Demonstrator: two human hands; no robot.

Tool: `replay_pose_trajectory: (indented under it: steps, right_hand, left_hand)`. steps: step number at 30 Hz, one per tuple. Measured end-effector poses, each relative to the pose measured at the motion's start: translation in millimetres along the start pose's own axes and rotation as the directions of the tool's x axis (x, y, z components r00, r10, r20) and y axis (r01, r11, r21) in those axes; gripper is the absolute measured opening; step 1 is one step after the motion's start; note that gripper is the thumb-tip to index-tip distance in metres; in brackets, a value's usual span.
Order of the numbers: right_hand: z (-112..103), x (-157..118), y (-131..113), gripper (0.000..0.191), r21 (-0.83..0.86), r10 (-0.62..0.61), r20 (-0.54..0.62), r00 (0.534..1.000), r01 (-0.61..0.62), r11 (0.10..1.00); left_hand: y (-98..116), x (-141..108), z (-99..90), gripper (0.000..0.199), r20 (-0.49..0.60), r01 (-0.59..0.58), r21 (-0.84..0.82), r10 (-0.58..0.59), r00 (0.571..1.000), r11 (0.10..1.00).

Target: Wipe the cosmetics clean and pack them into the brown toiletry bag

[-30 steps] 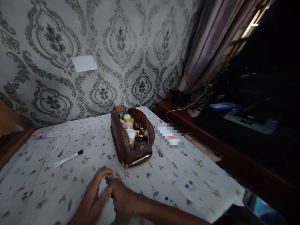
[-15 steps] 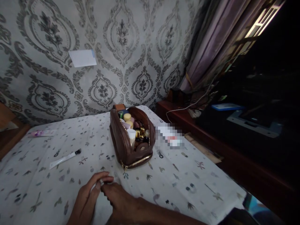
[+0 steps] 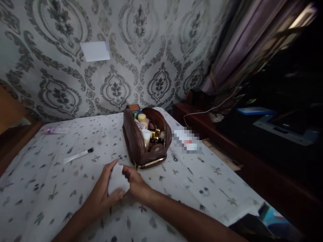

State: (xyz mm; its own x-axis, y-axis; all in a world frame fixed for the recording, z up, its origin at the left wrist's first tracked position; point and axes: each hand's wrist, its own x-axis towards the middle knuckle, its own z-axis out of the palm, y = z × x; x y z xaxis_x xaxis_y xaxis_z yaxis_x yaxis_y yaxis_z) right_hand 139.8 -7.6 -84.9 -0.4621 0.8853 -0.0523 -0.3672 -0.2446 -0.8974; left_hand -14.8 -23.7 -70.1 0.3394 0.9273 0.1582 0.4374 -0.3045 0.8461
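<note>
Between my left hand (image 3: 104, 185) and my right hand (image 3: 137, 183) is a smooth white piece (image 3: 117, 178), perhaps folded tissue or paper; the kind is unclear. My left fingers and thumb wrap its left side and lower edge, while my right fingers grip its upper right. Just beyond my hands stands a brown leather cosmetic bag (image 3: 131, 141), its top unzipped wide. Inside it I see a white tube (image 3: 146, 137), yellow-capped bottles (image 3: 142, 117) and small gold-capped bottles (image 3: 155, 134). A white tube with a black cap (image 3: 78, 156) lies left of the bag.
A pink and white tube (image 3: 54, 130) lies at the far left of the patterned white cloth (image 3: 181, 188). Right of the bag is a blurred-out item (image 3: 188, 141). Along the right runs dark red wooden furniture (image 3: 181, 111) with a white cable (image 3: 202, 115). Patterned wall behind.
My hands have moved apart and slightly forward, and the white piece between them now shows much more. The view has tilted down a little; the bag and tubes stay in place.
</note>
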Motion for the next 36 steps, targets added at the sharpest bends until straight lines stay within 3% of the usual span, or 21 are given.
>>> replay_pose_trajectory:
  steps: [2,6,10,12,14,17,20,26,31,33,36]
  right_hand:
    - [-2,1,-1,0.046,0.043,0.004,-0.054,0.999,-0.001,0.999]
    - [-7,2,-8,0.045,0.036,-0.062,-0.136,0.989,0.068,0.997]
    - [-5,-2,-16,0.042,-0.149,-0.114,-0.137,0.984,0.094,0.984]
    - [-3,-5,-16,0.034,-0.302,-0.165,-0.098,0.981,0.128,0.945]
    - [0,-8,-12,0.025,-0.464,-0.200,-0.055,0.978,0.153,0.872]
    - [3,-12,-5,0.022,-0.632,-0.188,-0.048,0.981,0.116,0.766]
    - [6,-14,-4,0.027,-0.681,-0.169,-0.022,0.985,0.109,0.724]
    - [10,-18,-8,0.030,-0.599,-0.090,0.076,0.993,0.118,0.792]
    - [10,-14,-7,0.050,-0.243,0.061,0.077,0.995,-0.041,0.969]
    - [9,-12,-9,0.054,-0.145,0.089,0.051,0.995,-0.081,0.986]
    - [8,-11,-13,0.051,-0.135,0.069,0.031,0.997,-0.064,0.989]
  left_hand:
    - [9,4,-3.0,0.064,0.021,-0.010,0.033,0.009,1.000,0.999]
    - [19,9,-8.8,0.041,-0.090,0.031,0.022,-0.029,0.996,0.999]
    - [20,8,-14.2,0.041,-0.263,0.138,-0.064,-0.150,0.953,0.988]
    - [19,7,-14.9,0.043,-0.333,0.103,-0.035,-0.108,0.937,0.994]
    - [18,6,-13.6,0.041,-0.279,0.032,0.079,-0.009,0.960,0.996]
    - [19,5,-10.8,0.029,-0.094,-0.053,0.236,0.077,0.993,0.970]
    - [22,6,-11.1,0.028,-0.084,-0.065,0.239,0.087,0.993,0.969]
    - [20,11,-17.3,0.036,-0.238,0.051,-0.018,-0.053,0.970,0.999]
    - [11,13,-18.5,0.043,-0.333,0.092,-0.246,-0.173,0.927,0.965]
    - [11,12,-18.7,0.044,-0.292,0.078,-0.229,-0.145,0.945,0.970]
    - [14,10,-19.4,0.039,-0.140,-0.010,-0.082,-0.001,0.990,0.997]
